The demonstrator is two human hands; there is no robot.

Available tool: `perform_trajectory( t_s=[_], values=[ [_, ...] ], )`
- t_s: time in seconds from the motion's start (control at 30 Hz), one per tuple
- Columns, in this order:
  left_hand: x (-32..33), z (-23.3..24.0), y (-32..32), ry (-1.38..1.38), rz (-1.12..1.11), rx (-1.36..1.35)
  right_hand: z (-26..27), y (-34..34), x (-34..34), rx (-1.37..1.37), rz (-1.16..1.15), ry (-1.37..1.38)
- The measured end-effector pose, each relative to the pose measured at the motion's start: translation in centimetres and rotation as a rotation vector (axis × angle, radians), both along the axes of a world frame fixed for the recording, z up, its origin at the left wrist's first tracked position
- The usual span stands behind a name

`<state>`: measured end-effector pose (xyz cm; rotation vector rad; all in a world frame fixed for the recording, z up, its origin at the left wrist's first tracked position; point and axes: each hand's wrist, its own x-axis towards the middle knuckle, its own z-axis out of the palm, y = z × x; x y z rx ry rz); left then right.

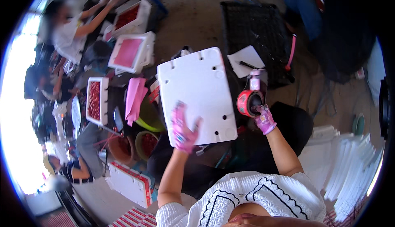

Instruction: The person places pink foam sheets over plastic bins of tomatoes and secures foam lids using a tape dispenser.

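A white foam box (197, 88) lies in front of me with its flat face, dotted with small dark holes, turned up. Over its near left corner is my left hand (185, 131), in a pink patterned glove, fingers spread; the blur hides how firmly it touches. My right hand (264, 119), gloved in pink with flowers, grips a roll of red printed tape (245, 103) to the right of the box, fingers in its core. Just beyond the roll is a pink-patterned object (255, 80), possibly part of a tape dispenser.
Beyond lie a white paper with a pen (246, 61) and a black crate (254, 26). Foam boxes of red fruit (94, 100) and pink sheets (135, 99) stand left. A taped box (131, 183) is lower left, stacked white foam pieces (348, 162) right. Other people work nearby.
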<state>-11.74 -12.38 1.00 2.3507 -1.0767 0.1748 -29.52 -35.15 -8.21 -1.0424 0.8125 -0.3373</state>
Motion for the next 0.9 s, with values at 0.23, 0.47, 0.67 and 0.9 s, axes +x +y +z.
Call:
perform_trajectory(
  t_s=[0.23, 0.47, 0.67, 0.9],
  values=[
    [14.8, -13.9, 8.4, 1.368, 0.102, -0.384, -4.8, -2.9, 7.5, 0.137, 0.207, -0.34],
    [11.7, -17.7, 9.9, 1.152, 0.378, -0.564, -2.8, -2.1, 7.4, -0.844, 0.496, -0.126],
    [0.1, -14.0, 7.6, 1.6, 0.275, -0.643, -1.3, -6.1, -1.4, -0.417, 0.37, -0.05],
    [-8.6, -9.4, 9.4, 1.773, 0.399, -1.219, 5.5, -4.0, -1.4, -0.498, 0.314, -0.171]
  ],
)
